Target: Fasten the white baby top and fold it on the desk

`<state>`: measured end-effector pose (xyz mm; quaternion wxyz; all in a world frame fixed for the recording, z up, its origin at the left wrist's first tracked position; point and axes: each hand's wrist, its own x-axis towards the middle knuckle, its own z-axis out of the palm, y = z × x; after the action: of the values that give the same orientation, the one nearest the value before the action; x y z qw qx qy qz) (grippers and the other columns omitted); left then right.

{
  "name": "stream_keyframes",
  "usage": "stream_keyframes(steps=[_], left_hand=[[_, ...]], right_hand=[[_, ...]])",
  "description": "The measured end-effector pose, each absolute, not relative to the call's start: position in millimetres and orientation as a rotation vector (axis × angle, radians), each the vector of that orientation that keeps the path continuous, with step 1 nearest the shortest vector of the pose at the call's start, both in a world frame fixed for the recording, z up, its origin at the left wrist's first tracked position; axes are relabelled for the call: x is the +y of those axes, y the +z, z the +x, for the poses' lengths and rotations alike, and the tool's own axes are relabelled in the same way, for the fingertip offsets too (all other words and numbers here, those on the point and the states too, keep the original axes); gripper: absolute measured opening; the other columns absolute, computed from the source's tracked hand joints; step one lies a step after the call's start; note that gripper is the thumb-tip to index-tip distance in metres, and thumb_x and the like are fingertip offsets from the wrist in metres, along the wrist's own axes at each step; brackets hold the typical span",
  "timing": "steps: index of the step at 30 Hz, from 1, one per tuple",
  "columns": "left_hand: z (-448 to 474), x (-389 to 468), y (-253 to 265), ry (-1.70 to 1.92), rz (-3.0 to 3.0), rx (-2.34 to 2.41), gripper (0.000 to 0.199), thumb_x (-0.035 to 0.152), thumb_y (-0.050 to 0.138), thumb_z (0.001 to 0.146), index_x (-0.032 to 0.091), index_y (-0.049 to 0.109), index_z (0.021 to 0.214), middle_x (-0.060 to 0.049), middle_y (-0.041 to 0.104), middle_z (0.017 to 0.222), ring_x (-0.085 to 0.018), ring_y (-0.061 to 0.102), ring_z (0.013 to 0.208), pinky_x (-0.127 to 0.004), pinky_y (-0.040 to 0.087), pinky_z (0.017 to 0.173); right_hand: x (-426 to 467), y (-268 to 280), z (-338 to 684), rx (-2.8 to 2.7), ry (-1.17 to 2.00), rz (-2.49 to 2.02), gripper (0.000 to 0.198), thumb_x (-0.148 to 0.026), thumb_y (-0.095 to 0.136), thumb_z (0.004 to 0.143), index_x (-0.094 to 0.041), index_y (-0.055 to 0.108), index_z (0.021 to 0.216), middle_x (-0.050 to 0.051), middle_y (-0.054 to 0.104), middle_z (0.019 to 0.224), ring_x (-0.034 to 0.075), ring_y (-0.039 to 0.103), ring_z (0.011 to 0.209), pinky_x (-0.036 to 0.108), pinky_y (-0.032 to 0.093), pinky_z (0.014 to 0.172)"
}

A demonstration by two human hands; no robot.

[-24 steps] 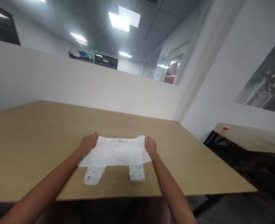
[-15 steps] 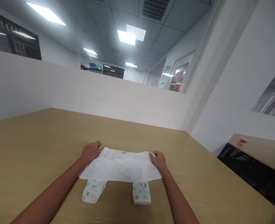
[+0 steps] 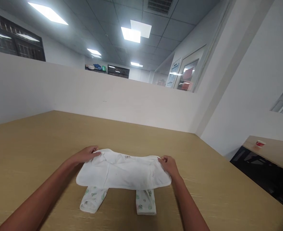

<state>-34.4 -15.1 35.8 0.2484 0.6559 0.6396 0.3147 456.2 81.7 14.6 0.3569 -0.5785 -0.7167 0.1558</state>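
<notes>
A small white baby garment [image 3: 129, 173] lies on the brown tabletop, its body folded into a wide band. From under the band's near edge stick out two sleeve-like ends, the left one [image 3: 93, 199] and the right one [image 3: 145, 201], white with small green and grey prints. A small dark printed label shows at the middle of the far edge. My left hand [image 3: 86, 154] pinches the far left corner of the cloth between thumb and fingers. At the far right corner, my right hand [image 3: 168, 164] grips the fabric the same way.
The broad brown table [image 3: 47, 141] runs back to a low white partition [image 3: 122, 102]. A white wall with a pillar stands on the right. Beyond the table's right edge, a red and white paper cup [image 3: 260, 143] sits on a lower desk [image 3: 276, 154].
My left hand has shifted a little left and my right hand a little right. The garment's band is now spread slightly wider. The view has turned slightly.
</notes>
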Motion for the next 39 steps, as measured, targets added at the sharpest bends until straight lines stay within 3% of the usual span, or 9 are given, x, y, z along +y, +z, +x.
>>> stream_keyframes(steps=[3,6,10,15,19,24,29,35,39], left_hand=[[-4,-20,79,1.001,1.513,1.553,0.048,0.064,0.067,0.072,0.020,0.047,0.077,0.002,0.052,0.071,-0.016,0.051,0.065,-0.025,0.036,0.057],[41,-24,130,0.929,1.507,1.370,0.049,0.059,0.076,0.070,0.018,0.062,0.094,-0.004,0.066,0.089,-0.019,0.061,0.077,-0.026,0.045,0.064],[77,-32,170,0.740,1.802,1.226,0.050,0.059,0.070,0.081,0.019,0.070,0.112,-0.009,0.074,0.100,-0.022,0.066,0.091,-0.028,0.049,0.072],[59,-35,123,0.904,1.899,1.442,0.050,0.066,0.057,0.089,0.018,0.073,0.087,-0.005,0.070,0.082,-0.018,0.059,0.074,-0.027,0.042,0.064],[39,-36,60,1.014,1.885,1.507,0.050,0.067,0.061,0.086,0.018,0.070,0.087,-0.003,0.064,0.077,-0.016,0.053,0.069,-0.026,0.039,0.063],[31,-51,35,0.819,2.001,1.514,0.051,0.067,0.054,0.090,0.019,0.060,0.075,0.000,0.057,0.069,-0.015,0.048,0.066,-0.027,0.034,0.062],[39,-75,40,0.534,2.240,1.574,0.045,0.064,0.073,0.073,0.023,0.055,0.076,0.001,0.063,0.076,-0.017,0.051,0.068,-0.030,0.030,0.063],[39,-76,14,0.480,2.193,1.606,0.020,0.042,0.063,0.082,0.024,0.054,0.080,0.000,0.064,0.080,-0.018,0.053,0.070,-0.032,0.033,0.065],[28,-61,2,0.584,2.078,1.700,0.028,0.048,0.056,0.089,0.023,0.049,0.078,0.000,0.061,0.076,-0.019,0.053,0.071,-0.030,0.034,0.064]], right_hand=[[78,18,448,-1.764,0.498,-1.425,0.037,-0.051,0.061,0.076,-0.017,0.060,0.061,-0.001,0.049,0.057,0.013,0.042,0.059,0.026,0.029,0.058],[74,20,442,-1.612,0.671,-1.376,0.035,-0.050,0.068,0.070,-0.017,0.061,0.060,-0.002,0.046,0.056,0.012,0.039,0.057,0.025,0.028,0.057],[70,19,441,-1.426,0.903,-1.300,0.036,-0.050,0.075,0.063,-0.016,0.062,0.061,-0.002,0.049,0.057,0.012,0.041,0.057,0.024,0.029,0.055],[62,31,421,-1.344,1.067,-1.185,0.046,-0.060,0.073,0.068,-0.016,0.063,0.074,0.002,0.060,0.068,0.014,0.051,0.062,0.025,0.038,0.057],[37,59,378,-1.452,1.260,-0.985,0.048,-0.059,0.080,0.069,-0.013,0.069,0.081,0.002,0.064,0.070,0.013,0.054,0.064,0.023,0.039,0.058],[15,87,367,-2.045,1.638,-0.693,0.055,-0.052,0.080,0.080,-0.016,0.072,0.121,0.010,0.073,0.102,0.017,0.068,0.083,0.025,0.048,0.069],[32,84,416,-1.952,1.337,-1.039,0.047,-0.060,0.069,0.087,-0.013,0.066,0.080,0.000,0.058,0.061,0.008,0.044,0.050,0.021,0.031,0.049],[32,61,426,-2.364,1.418,-1.246,0.033,-0.043,0.071,0.078,-0.015,0.055,0.066,-0.005,0.045,0.057,0.007,0.038,0.053,0.019,0.023,0.049],[32,58,416,-2.319,1.392,-1.164,0.012,-0.027,0.057,0.075,-0.016,0.054,0.071,-0.004,0.044,0.065,0.008,0.038,0.060,0.020,0.025,0.053]])
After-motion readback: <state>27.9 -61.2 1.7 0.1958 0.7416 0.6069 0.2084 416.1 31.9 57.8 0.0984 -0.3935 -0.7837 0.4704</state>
